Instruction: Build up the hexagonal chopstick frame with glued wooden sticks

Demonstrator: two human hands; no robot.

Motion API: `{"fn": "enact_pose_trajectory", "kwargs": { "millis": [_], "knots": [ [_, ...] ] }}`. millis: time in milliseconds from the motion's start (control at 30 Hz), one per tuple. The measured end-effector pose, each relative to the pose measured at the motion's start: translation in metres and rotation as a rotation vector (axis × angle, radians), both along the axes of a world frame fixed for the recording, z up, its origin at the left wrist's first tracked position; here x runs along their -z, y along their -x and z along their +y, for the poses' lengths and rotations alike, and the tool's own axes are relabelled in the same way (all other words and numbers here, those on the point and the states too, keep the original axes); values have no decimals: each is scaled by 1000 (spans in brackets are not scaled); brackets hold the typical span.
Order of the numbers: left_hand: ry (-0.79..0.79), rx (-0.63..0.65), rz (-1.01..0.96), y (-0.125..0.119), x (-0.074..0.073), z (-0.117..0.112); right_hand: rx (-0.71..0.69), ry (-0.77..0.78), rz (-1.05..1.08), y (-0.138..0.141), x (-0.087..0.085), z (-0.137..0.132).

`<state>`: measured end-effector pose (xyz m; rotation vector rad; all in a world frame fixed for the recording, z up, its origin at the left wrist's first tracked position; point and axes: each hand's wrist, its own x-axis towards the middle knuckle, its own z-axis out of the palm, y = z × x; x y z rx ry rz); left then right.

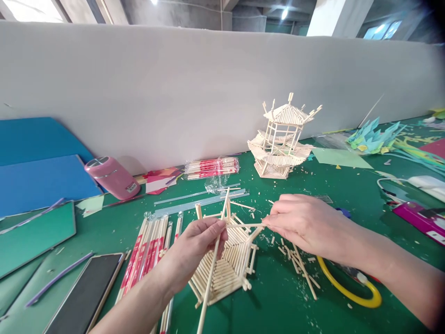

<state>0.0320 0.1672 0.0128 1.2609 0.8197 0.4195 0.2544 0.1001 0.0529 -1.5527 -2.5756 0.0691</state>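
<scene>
The right hand (306, 222) has its fingertips pinched shut on one thin stick (248, 225). The stick lies flat and sideways, and its other end reaches over the top of a small stick roof (225, 266). The left hand (196, 248) is closed around the near side of that roof and holds it tilted up off the green table (278, 297). The left fingers also press on a long stick (212, 266) that slants from above the roof down toward the person.

The roof is made of many short sticks laid side by side in a fan shape. Just left of the roof lies a bunch of wrapped chopsticks (149, 250) in red and white sleeves. Just right of the roof, under the right hand, a few loose cut sticks (301, 269) lie on the table. A yellow ring (351, 290) lies further right of the roof, under the right arm.

Behind the roof, near the grey wall, stands a finished stick pagoda (281, 139). A pack of chopsticks (212, 168) lies behind the roof too, a bit to the left. A pink bottle (111, 176) lies on its side far left of the roof.
</scene>
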Motion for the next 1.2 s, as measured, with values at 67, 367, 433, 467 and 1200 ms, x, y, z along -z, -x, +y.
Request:
{"fn": "enact_pose_trajectory", "kwargs": {
  "millis": [67,367,433,467,1200],
  "knots": [
    [-8,-29,36,0,-4,-2,-7,-1,7,0,0,0],
    [-108,-137,160,15,-13,-18,-46,-29,4,-1,2,1],
    [-112,-137,171,14,-14,-19,-51,-27,-10,-1,2,2],
    [-106,-142,177,13,-14,-19,-56,-27,-15,-2,2,2],
    [29,-26,-14,2,-8,-6,-41,-21,-53,0,0,2]
  ]
}}
